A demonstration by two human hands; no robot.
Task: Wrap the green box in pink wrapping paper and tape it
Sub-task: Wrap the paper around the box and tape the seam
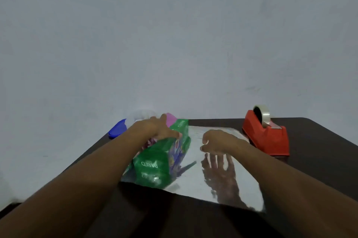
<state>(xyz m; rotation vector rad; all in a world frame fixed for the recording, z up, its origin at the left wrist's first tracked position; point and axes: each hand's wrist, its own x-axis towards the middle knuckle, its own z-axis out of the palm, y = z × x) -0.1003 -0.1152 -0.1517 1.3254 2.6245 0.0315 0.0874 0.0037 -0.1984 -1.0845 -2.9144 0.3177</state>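
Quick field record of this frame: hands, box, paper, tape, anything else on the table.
left hand: rests on top of the green box, fingers spread
right hand: hovers above the sheet, fingers loosely curled, holds nothing
green box: lies on the sheet's left part
wrapping paper: flat on the table, shiny silver side up, pink showing at far edge
tape dispenser: red, right of the sheet, roll loaded
blue lid: far left table edge
table: dark
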